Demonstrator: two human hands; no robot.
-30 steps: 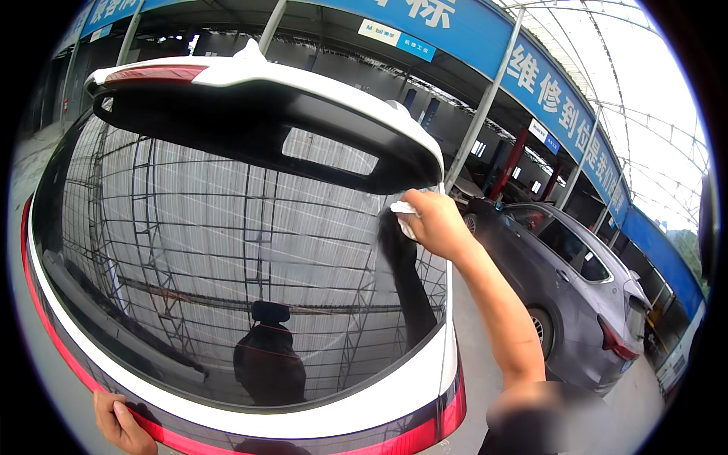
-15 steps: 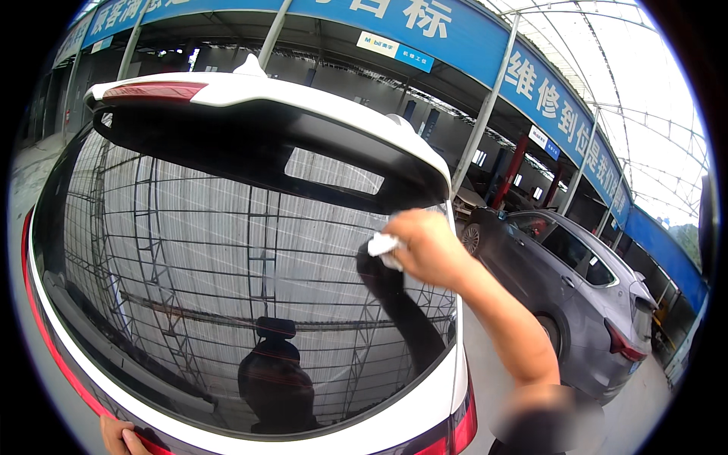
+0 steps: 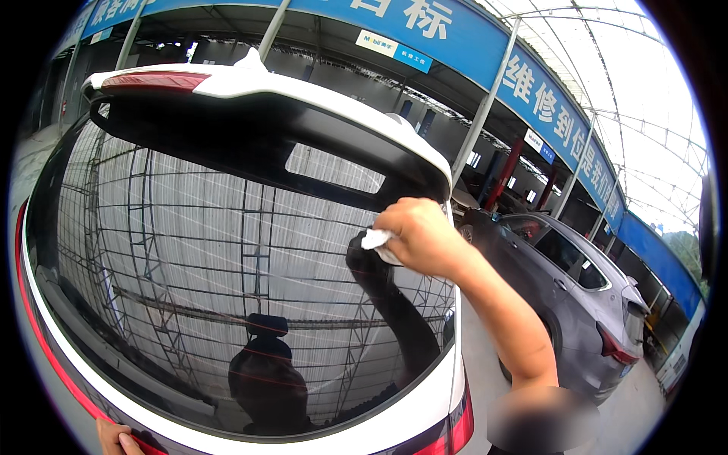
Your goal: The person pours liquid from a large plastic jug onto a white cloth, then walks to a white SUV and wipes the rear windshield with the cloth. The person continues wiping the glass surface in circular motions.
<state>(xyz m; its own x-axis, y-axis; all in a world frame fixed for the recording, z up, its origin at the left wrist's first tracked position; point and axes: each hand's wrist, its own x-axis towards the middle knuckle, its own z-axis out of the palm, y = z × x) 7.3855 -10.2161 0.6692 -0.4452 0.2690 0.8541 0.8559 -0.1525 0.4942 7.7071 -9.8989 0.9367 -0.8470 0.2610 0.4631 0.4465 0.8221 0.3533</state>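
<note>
My right hand (image 3: 425, 236) is closed round a crumpled white cloth (image 3: 377, 240), held at the right part of a car's dark rear window (image 3: 205, 250). The cloth appears to be against the glass, where the dark reflection of my arm meets it. Whether it is fabric or paper I cannot tell. Down at the lower left, my left hand (image 3: 118, 437) rests on the red light strip (image 3: 68, 383) of the white car (image 3: 98, 394). Its visible fingers lie on the surface with nothing between them, and the rest is cut off by the picture's edge.
Above the window juts a spoiler (image 3: 334, 105) with a red brake light (image 3: 155, 81). A rear wiper (image 3: 144, 371) lies along the lower left glass. To the right stands a grey car (image 3: 565, 284). Behind are workshop bays under a blue sign band (image 3: 485, 57).
My right hand has shifted slightly left and up along the glass with the white cloth. My left hand stays on the light strip, and the view has shifted a little.
</note>
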